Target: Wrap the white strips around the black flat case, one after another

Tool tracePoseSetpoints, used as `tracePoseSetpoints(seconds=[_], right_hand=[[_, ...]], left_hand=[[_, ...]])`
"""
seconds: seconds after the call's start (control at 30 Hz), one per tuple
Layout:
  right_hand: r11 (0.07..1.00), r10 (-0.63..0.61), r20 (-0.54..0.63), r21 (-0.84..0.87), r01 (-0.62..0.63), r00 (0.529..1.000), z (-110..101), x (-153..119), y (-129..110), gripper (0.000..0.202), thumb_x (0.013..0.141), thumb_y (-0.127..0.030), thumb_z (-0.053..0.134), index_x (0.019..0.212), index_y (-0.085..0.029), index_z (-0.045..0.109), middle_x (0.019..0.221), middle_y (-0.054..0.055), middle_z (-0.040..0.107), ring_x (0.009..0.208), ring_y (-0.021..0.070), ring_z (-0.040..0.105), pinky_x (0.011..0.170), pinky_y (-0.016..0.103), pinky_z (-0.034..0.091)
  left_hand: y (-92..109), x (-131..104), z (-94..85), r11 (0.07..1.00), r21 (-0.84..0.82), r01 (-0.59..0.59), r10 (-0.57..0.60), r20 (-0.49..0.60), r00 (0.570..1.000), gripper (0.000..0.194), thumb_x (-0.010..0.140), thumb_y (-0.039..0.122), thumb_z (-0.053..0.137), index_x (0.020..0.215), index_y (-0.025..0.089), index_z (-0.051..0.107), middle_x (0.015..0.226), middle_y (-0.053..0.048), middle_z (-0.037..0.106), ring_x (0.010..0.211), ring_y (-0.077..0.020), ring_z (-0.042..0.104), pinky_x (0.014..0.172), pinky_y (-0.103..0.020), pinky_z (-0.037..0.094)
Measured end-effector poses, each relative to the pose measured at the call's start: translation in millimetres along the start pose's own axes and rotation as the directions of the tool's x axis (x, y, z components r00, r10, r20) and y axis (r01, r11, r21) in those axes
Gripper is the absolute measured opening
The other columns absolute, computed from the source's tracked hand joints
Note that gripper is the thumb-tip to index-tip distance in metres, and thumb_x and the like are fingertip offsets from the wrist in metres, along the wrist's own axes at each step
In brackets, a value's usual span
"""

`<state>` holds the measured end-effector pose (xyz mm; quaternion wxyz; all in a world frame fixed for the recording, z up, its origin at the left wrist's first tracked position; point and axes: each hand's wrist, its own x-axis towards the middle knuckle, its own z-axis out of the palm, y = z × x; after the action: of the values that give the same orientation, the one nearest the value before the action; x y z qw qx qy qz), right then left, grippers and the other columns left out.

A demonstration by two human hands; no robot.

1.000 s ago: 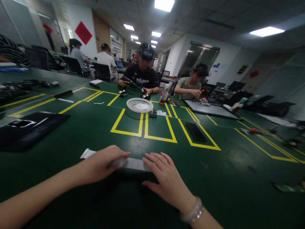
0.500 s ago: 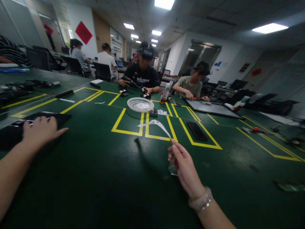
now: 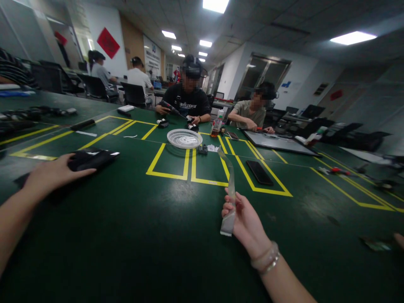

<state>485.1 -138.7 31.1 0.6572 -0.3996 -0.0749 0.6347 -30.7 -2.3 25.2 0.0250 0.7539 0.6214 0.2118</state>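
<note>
My right hand (image 3: 244, 219) is closed around a long, thin, translucent strip (image 3: 231, 172), possibly tape. The strip's upper part bends away to the left, and a wider greyish end hangs below my fingers. On the left, my left hand (image 3: 52, 174) grips a black, shiny, flexible piece (image 3: 97, 160) that looks like a plastic bag. My thumb lies along its near side, while the fingertips are partly hidden behind it. Beyond my hands, a round white slatted fan grille (image 3: 184, 139) rests on the green table (image 3: 151, 252).
A black phone (image 3: 259, 171) lies right of centre. Across the table, one person (image 3: 186, 99) holds a power drill (image 3: 172, 108); another (image 3: 252, 111) works over a large flat panel (image 3: 280, 143). A bottle (image 3: 216, 126) stands between them. At the right edge, part of a hand (image 3: 400, 239) shows near a circuit board (image 3: 375, 244).
My left hand has shifted the black piece, which now looks bunched and reaches further right. The strip has turned from leaning left to nearly upright, its lower end now showing in my right hand.
</note>
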Motion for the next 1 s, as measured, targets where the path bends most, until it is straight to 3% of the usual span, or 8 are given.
tracePoseSetpoints(seconds=[0.07,0.17,0.3,0.53,0.67,0.8,0.87,1.0], right_hand=[[1.0,-0.004,0.008,0.001,0.004,1.0,0.6,-0.5,0.2,0.015,0.095,-0.023,0.053,0.103,-0.016,0.063,0.07,-0.003,0.058,0.046,0.0058,0.051,0.043,0.018,0.046],[1.0,0.002,0.023,0.007,-0.002,1.0,0.9,-0.9,-0.4,0.014,0.096,-0.022,0.051,0.102,-0.016,0.063,0.071,-0.003,0.059,0.047,0.0061,0.052,0.045,0.019,0.047],[0.999,-0.014,0.038,-0.041,0.016,0.999,1.4,-2.0,-1.2,0.013,0.092,-0.022,0.06,0.104,-0.019,0.063,0.075,-0.004,0.061,0.051,0.0066,0.054,0.05,0.02,0.051],[0.913,-0.181,0.19,-0.333,0.236,0.965,4.6,-13.5,8.5,0.037,0.077,-0.036,0.079,0.111,-0.026,0.069,0.095,-0.002,0.066,0.069,0.0089,0.059,0.063,0.021,0.054],[0.584,-0.267,0.399,-0.657,0.476,0.877,3.3,-20.0,15.5,0.042,0.085,-0.039,0.07,0.126,-0.029,0.064,0.105,0.002,0.064,0.089,0.0164,0.062,0.078,0.03,0.053],[0.025,-0.175,0.715,-0.684,0.729,0.677,0.9,-25.5,24.7,0.048,0.092,-0.029,0.062,0.139,-0.028,0.053,0.114,0.006,0.062,0.103,0.0207,0.06,0.09,0.037,0.049],[-0.164,-0.034,0.763,-0.641,0.75,0.645,0.3,-28.8,30.4,0.043,0.09,-0.026,0.066,0.132,-0.027,0.057,0.114,0.005,0.065,0.101,0.0213,0.061,0.087,0.037,0.049],[-0.412,0.169,0.769,-0.513,0.753,0.617,-0.3,-32.7,37.9,0.023,0.089,-0.022,0.069,0.111,-0.027,0.067,0.111,0.002,0.07,0.097,0.0213,0.064,0.083,0.037,0.048]], left_hand=[[34.3,3.4,11.3,0.989,0.093,0.117,-0.12,0.027,0.992,0.098,0.075,0.073,0.058,0.134,-0.004,0.053,0.112,-0.025,0.067,0.111,-0.055,0.056,0.084,-0.068,0.045],[98.6,-6.6,33.8,0.992,0.05,-0.116,0.108,0.145,0.983,0.097,0.07,0.074,0.064,0.145,0.014,0.046,0.14,-0.016,0.055,0.13,-0.0395,0.049,0.116,-0.061,0.025],[174.0,-41.7,55.5,0.915,-0.119,-0.385,0.403,0.27,0.874,0.094,0.067,0.073,0.069,0.146,0.028,0.044,0.146,-0.008,0.051,0.136,-0.0307,0.046,0.122,-0.056,0.016],[216.2,-77.1,71.9,0.772,-0.269,-0.576,0.636,0.312,0.706,0.091,0.07,0.064,0.073,0.147,0.029,0.04,0.147,-0.009,0.05,0.136,-0.0316,0.046,0.12,-0.063,0.017],[215.8,-80.5,73.8,0.691,-0.171,-0.702,0.721,0.228,0.654,0.099,0.068,0.07,0.071,0.149,0.025,0.038,0.151,-0.013,0.044,0.136,-0.0339,0.045,0.118,-0.061,0.026],[215.4,-90.2,63.4,0.458,-0.004,-0.889,0.888,-0.035,0.458,0.067,0.085,0.05,0.065,0.144,0.024,0.047,0.144,-0.008,0.054,0.132,-0.0265,0.051,0.116,-0.044,0.036],[215.7,-93.2,59.3,0.408,0.061,-0.911,0.907,-0.139,0.397,0.047,0.091,0.031,0.059,0.137,0.024,0.053,0.131,-0.004,0.064,0.124,-0.0208,0.057,0.111,-0.036,0.04],[216.4,-88.6,61.4,0.416,0.026,-0.909,0.907,-0.073,0.414,0.02,0.094,0.02,0.054,0.111,0.022,0.066,0.113,-0.003,0.07,0.1,-0.0176,0.064,0.087,-0.033,0.048]])
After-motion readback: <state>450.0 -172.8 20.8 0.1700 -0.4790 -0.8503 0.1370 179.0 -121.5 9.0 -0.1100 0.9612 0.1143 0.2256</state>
